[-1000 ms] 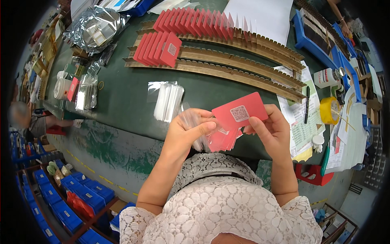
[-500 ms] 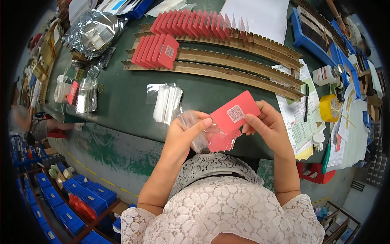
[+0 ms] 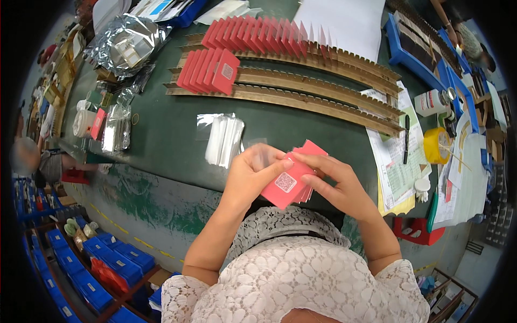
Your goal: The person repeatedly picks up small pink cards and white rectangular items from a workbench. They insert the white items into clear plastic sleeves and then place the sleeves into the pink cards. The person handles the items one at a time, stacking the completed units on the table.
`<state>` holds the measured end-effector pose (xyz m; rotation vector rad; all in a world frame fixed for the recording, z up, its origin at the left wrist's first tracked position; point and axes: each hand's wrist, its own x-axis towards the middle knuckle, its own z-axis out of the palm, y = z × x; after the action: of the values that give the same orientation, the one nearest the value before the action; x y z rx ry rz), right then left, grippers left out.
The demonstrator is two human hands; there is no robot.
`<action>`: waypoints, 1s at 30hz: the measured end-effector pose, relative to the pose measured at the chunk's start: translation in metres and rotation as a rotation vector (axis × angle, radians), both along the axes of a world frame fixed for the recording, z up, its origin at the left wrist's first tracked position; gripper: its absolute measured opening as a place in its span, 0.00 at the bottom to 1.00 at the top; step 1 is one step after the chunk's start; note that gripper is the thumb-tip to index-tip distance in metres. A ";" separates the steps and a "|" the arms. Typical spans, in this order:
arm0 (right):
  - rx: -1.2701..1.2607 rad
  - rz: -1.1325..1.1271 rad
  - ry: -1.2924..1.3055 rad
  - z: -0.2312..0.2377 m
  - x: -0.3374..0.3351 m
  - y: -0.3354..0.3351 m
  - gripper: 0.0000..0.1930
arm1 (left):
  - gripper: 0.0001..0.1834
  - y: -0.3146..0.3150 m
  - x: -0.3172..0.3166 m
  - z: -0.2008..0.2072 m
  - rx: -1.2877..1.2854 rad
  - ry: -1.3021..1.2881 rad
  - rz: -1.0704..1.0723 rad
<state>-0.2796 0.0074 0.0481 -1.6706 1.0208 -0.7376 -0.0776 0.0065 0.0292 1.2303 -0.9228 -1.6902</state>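
Close to my body, over the table's near edge, both hands hold a small stack of red cards; the front one bears a square printed code. My left hand is closed on the cards, thumb on top, with blurred clear plastic sleeves between its fingers. From the other side my right hand pinches the cards between thumb and fingers. A pile of clear sleeves lies just beyond my left hand. Farther off, slotted metal rails carry upright red cards in two rows.
On the left are crumpled silvery bags and a white tape roll. Toward the right lie papers, a black pen, yellow tape and a white bottle. Blue trays stand at the far right.
The coded card held out in my right hand has come down and left onto the stack. My right hand has moved in close to my left, and the cards are tilted differently.
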 end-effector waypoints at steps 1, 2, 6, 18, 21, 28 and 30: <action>0.018 -0.025 -0.028 -0.004 0.001 0.001 0.17 | 0.09 -0.001 0.000 -0.004 -0.022 0.016 -0.009; 0.037 -0.050 -0.056 -0.008 -0.001 0.000 0.17 | 0.09 -0.002 0.000 -0.006 -0.044 0.032 -0.017; 0.037 -0.059 0.092 -0.007 -0.011 -0.011 0.17 | 0.12 -0.010 0.016 -0.010 -0.021 0.032 0.154; -0.754 -0.054 0.136 -0.023 0.113 -0.154 0.40 | 0.17 -0.003 0.041 -0.002 0.228 0.535 0.344; -0.705 -0.008 0.260 -0.023 0.129 -0.167 0.43 | 0.14 0.004 0.048 0.002 0.261 0.469 0.296; -0.470 0.133 -0.098 0.006 0.083 -0.116 0.39 | 0.12 0.001 0.055 -0.007 -0.031 0.374 0.338; -0.428 0.141 -0.153 0.007 0.063 -0.089 0.38 | 0.11 -0.001 0.048 0.002 -0.024 0.390 0.232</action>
<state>-0.2165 -0.0816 0.0546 -1.9899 0.6579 -1.0237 -0.0296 0.0059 0.0309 0.9072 -0.5406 -1.6464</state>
